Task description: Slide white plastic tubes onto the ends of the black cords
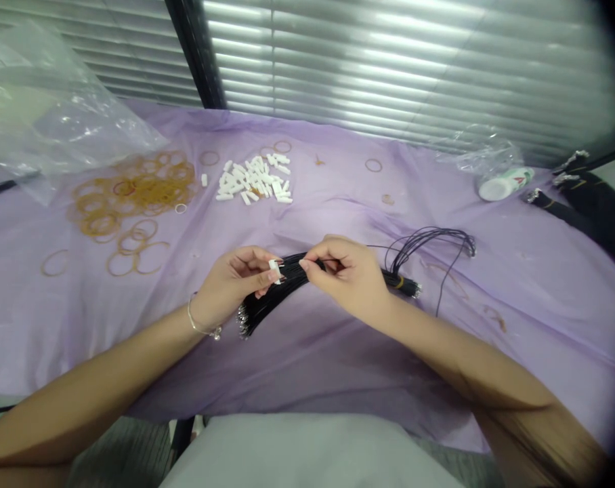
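Well, along the far edge of a table covered in a lilac plastic sheet (338, 196), window blinds (389, 61) fill the background. At far left lies a crumpled clear plastic bag (48, 102), and just beside it a loose spread of tan rubber bands (135, 193). Next, to the right, is a heap of small white plastic pieces (254, 179), gathered together, apparently to keep them within easy reach.

At the centre, near the person, the left hand (234, 278), with a bracelet (200, 318) on its wrist, pinches one white plastic piece (273, 271) between thumb and forefinger, its other fingers curled. That piece sits against the upper end of a bundle of black cables (271, 291), whose metal-tipped ends (244, 322) fan out below. The right hand (348, 274) grips the bundle close by, thumb and forefinger pressed together on it, steadying it. A rubber band (399, 282) cinches the bundle, seemingly to keep the strands together, and thin black wires (429, 244) loop beyond it.

At far right lie a white bottle (503, 184) on its side and more black bundles (586, 203).
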`<state>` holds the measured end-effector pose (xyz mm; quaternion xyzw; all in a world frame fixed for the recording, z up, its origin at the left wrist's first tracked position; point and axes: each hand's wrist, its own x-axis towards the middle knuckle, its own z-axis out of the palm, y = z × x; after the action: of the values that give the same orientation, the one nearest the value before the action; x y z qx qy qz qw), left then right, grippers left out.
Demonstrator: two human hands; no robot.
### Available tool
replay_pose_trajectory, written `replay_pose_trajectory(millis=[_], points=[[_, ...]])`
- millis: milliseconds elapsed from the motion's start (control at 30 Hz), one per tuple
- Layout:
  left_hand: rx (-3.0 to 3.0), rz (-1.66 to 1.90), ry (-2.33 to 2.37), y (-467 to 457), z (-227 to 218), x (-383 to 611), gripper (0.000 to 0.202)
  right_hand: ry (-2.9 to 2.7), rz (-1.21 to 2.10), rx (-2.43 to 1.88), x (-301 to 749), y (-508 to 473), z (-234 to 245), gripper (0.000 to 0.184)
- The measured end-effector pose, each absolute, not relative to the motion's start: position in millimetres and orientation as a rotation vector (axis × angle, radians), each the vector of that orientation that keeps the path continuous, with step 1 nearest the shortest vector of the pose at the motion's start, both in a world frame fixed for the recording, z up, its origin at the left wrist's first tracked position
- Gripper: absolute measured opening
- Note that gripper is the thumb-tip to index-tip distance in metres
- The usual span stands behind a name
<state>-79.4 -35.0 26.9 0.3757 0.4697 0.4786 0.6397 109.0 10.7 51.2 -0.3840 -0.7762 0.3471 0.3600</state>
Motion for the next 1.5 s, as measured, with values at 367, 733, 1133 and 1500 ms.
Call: replay_pose_trajectory(millis=[367,733,1133,1500], points=[[0.927,1.021,1.123,-38.1,27.2,-74.4,0.018,-2.109,0.775,-0.854,104.7,7.4,39.5,0.008],[0.795,1.336,1.143,-21.1,23.3,-87.2,0.019,-2.554,0.344,-0.512,97.6,-1.1,29.6,0.01],[0.818,1.294,1.16,-21.0,17.7,-84.9,0.021,-2.601,0.599,-0.47,87.9,0.5,-2.7,0.01],[1.022,1.16,1.231,-20.4,12.4,-84.4,0.02,-2.197,0.9,-0.365,91.1,-2.5,7.3,0.011]])
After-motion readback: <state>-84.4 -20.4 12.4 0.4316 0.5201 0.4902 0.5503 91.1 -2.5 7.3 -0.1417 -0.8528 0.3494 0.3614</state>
